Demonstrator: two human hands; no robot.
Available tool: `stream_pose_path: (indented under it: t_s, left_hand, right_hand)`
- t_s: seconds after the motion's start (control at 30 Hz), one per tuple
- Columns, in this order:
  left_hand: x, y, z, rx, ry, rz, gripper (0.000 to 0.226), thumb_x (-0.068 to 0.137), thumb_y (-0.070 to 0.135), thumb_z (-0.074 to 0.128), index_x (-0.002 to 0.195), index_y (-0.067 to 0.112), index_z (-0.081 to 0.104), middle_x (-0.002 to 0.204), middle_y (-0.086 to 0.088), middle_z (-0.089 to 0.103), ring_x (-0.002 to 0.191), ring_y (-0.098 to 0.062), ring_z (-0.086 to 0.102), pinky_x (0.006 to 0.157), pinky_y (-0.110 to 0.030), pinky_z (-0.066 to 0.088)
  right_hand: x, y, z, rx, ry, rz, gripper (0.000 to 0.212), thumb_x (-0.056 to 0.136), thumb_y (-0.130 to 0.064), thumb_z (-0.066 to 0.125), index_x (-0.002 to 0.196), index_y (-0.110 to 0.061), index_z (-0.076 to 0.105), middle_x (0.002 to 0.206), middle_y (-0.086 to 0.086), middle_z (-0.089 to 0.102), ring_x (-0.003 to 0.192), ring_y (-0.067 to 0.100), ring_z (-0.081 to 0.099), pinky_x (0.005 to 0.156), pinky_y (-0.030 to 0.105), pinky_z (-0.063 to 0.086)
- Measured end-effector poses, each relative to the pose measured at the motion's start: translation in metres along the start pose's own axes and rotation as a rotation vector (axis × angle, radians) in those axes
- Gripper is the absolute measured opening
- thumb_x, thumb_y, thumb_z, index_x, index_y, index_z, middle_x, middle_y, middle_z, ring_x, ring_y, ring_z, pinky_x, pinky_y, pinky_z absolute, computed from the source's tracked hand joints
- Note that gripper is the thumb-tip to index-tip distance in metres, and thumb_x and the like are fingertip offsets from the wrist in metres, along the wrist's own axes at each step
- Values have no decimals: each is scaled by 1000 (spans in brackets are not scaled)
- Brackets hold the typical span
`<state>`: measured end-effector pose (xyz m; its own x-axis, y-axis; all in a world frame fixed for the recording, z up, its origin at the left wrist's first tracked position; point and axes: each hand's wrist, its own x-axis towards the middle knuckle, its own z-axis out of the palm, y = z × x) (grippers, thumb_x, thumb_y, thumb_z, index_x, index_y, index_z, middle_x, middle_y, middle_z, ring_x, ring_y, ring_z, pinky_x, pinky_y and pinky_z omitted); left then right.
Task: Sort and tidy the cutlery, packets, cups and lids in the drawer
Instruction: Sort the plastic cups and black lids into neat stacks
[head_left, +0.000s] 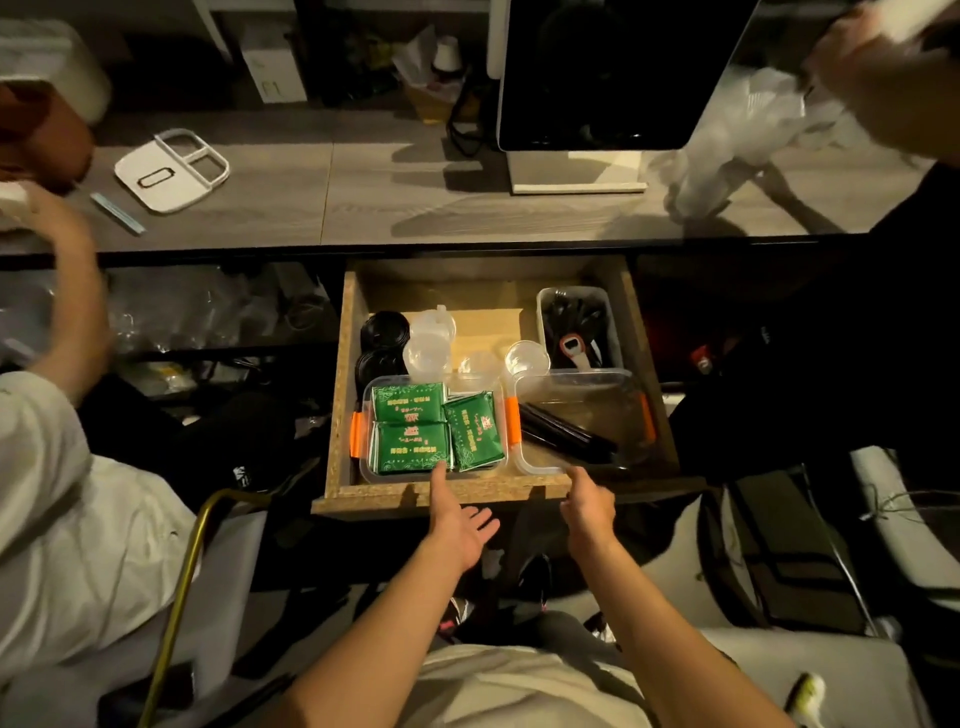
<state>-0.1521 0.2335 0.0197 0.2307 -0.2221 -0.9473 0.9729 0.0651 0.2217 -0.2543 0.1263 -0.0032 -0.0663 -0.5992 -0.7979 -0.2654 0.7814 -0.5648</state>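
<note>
Touching the drawer (441, 493) front: left hand (457, 525), right hand (589, 506), fingers relaxed.

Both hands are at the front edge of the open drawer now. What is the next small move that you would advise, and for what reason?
Probably push the drawer shut. The green packets lie together in one clear box, black cutlery in another, and the cups and black lids stand grouped behind. The left hand and right hand are open at the front board, holding nothing.
</note>
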Motion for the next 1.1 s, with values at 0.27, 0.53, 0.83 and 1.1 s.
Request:
stream_pose_path:
  t_s: [0.27,0.53,0.83,1.1]
  left_hand:
    - [1,-11,20,-195,-21,1,94,89,59,60,159,15,14,162,-25,12,146,-41,27,119,-47,30]
    - [17,-11,27,-224,-78,78,90,93,54,58,160,22,6,162,-26,8,145,-44,28,117,-49,32]
    - [33,29,65,-286,-173,162,89,96,49,56,159,16,3,161,-25,18,145,-41,30,119,-48,29]
    - [49,71,116,-353,-199,188,90,95,49,57,160,17,2,163,-23,13,147,-41,26,119,-51,28]
  right_hand:
    - [7,-15,-5,327,-73,194,42,91,-21,63,127,0,54,101,15,66,76,23,67,57,29,55]
    - [22,-17,-2,348,-343,61,26,97,-35,55,108,-12,62,123,17,62,112,26,58,101,37,46]
    - [53,-62,27,329,-502,32,65,97,-52,45,148,-11,36,144,14,46,137,28,39,110,35,35]
    - [75,-124,59,220,-581,-45,53,97,-55,43,125,-11,55,118,9,63,107,18,58,93,31,45]
